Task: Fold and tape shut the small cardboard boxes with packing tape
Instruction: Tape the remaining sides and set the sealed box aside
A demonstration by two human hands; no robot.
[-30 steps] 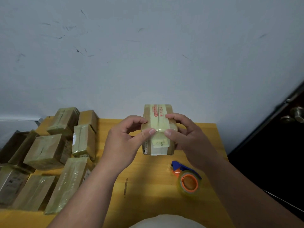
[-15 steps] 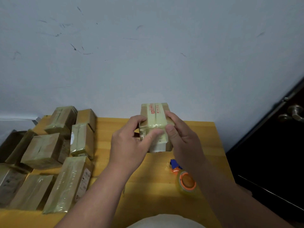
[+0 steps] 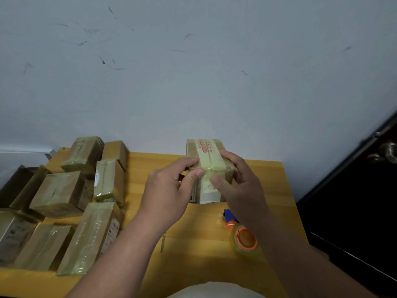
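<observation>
A small cardboard box [image 3: 206, 153] with a yellowish tape strip and red print along its top sits between my hands at the middle of the wooden table [image 3: 193, 244]. My left hand [image 3: 169, 190] grips its left side, thumb pressed on the tape at the near top edge. My right hand [image 3: 240, 186] grips the right side, its thumb pressing the tape down the near face. A tape roll [image 3: 245, 239] with an orange core and a blue cutter lies on the table just below my right wrist.
Several taped cardboard boxes [image 3: 58, 192] crowd the left part of the table. A white wall rises behind the table. A dark door with a metal knob [image 3: 386, 154] stands at the right. The table's right edge runs close to my right forearm.
My thumbs have slid along the tape on the box's near edge and face. The box has stayed between my hands with small shifts. The tape roll has not moved.
</observation>
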